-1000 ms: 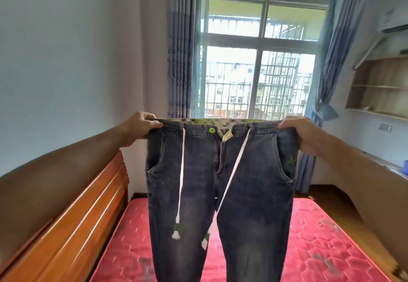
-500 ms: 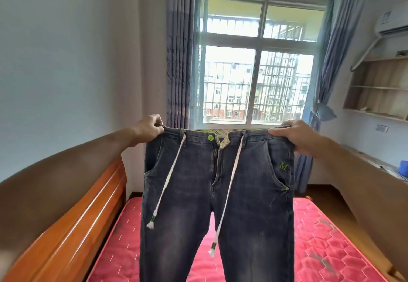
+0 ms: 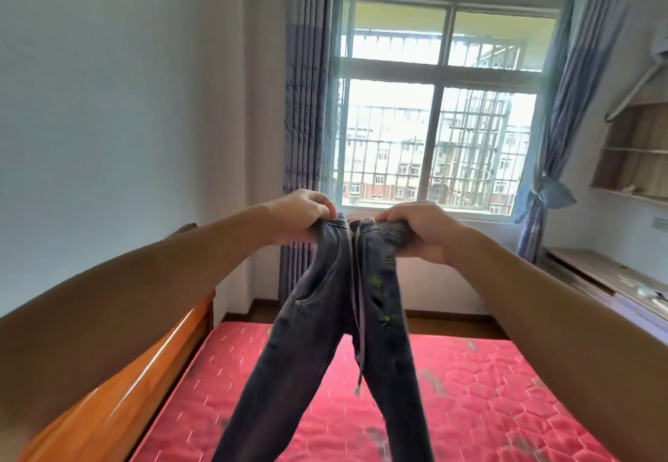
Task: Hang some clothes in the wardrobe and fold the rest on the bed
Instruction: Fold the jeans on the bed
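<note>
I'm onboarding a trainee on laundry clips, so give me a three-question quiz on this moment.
1. True or false: the left hand and right hand both grip the jeans at the waistband.
2. The jeans' legs hang above: A) the red mattress B) a chair C) a rug.
3. Fill the gap: the drawstring hangs ___ the two legs.

Key: 1 true; 2 A; 3 between.

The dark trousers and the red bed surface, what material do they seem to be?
Dark blue-grey trousers: likely denim, matte and faded, with stitched pockets. Red bed surface: probably quilted fabric mattress cover, slightly shiny, hexagon stitching.
</note>
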### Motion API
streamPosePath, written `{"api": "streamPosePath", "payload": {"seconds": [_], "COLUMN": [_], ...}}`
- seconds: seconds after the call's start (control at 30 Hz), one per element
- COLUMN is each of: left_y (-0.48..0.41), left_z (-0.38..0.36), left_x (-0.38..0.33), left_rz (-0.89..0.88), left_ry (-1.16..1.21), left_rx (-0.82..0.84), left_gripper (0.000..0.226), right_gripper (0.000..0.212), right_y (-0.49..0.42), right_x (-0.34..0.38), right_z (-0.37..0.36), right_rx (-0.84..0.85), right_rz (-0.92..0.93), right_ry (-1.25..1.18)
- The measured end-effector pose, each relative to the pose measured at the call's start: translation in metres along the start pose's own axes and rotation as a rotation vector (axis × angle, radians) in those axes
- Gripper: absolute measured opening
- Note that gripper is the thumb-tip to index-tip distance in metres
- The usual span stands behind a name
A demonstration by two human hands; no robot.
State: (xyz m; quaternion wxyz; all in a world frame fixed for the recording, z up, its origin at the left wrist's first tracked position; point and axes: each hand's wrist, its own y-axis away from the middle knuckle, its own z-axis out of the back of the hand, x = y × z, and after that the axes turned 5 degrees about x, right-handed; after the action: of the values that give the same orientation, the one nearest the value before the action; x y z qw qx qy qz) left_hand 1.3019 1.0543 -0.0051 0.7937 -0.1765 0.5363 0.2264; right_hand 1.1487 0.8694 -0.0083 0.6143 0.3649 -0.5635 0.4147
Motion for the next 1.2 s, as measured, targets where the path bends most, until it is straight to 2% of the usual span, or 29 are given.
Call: {"api": "streamPosePath", "payload": {"seconds": [0.2,0.3,0.37,0.43,0.5,0.53,0.67,0.8,1.0,1.07,1.13,1.2], "left_y": [0.003,0.009,0.012,0.01,0.005,0.001,-0.016,-0.02,-0.024,-0.025,-0.027,-0.027], "left_z": [-0.034,-0.039,-0.039,-0.038,-0.043,-0.045,-0.043,-0.031,-0.004,0.001,0.001,-0.001], "left_x": [-0.022,-0.025,-0.025,-0.022,-0.017,-0.014,-0.006,0.0,0.002,0.001,0.001,-0.003], "left_rz": [-0.119,-0.161,-0.196,-0.234,-0.293,-0.337,-0.418,-0.406,-0.342,-0.34,-0.342,-0.348], "left_ry": [0.006,0.044,0.022,-0.166,-0.355,-0.421,-0.428,-0.399,-0.265,-0.224,-0.206,-0.203], "left_rx": [-0.029,-0.02,0.036,0.07,0.039,-0.013,-0.214,-0.183,-0.125,-0.14,-0.145,-0.153], "left_gripper": [0.016,0.018,0.033,0.058,0.075,0.077,0.05,0.043,0.044,0.046,0.046,0.045], "right_gripper": [0.036,0.041,0.034,0.021,0.014,0.013,0.011,0.015,0.019,0.013,0.022,0.023], "right_y": [0.004,0.002,-0.001,-0.005,-0.01,-0.012,-0.02,-0.035,-0.038,-0.032,-0.031,-0.031], "right_x": [0.015,0.019,0.022,0.024,0.024,0.024,0.022,0.018,-0.003,-0.004,-0.006,-0.009], "right_z": [0.001,0.004,0.002,-0.001,-0.003,-0.004,-0.009,0.007,0.061,0.063,0.055,0.043], "right_rx": [0.099,0.135,0.158,0.171,0.15,0.133,0.059,0.047,0.092,0.211,0.34,0.369], "right_rz": [0.008,0.035,0.049,0.078,0.124,0.152,0.247,0.298,0.05,0.029,0.042,0.072], "right_ry": [0.077,0.158,0.206,0.279,0.319,0.324,0.396,0.795,1.281,1.218,1.083,1.027]}}
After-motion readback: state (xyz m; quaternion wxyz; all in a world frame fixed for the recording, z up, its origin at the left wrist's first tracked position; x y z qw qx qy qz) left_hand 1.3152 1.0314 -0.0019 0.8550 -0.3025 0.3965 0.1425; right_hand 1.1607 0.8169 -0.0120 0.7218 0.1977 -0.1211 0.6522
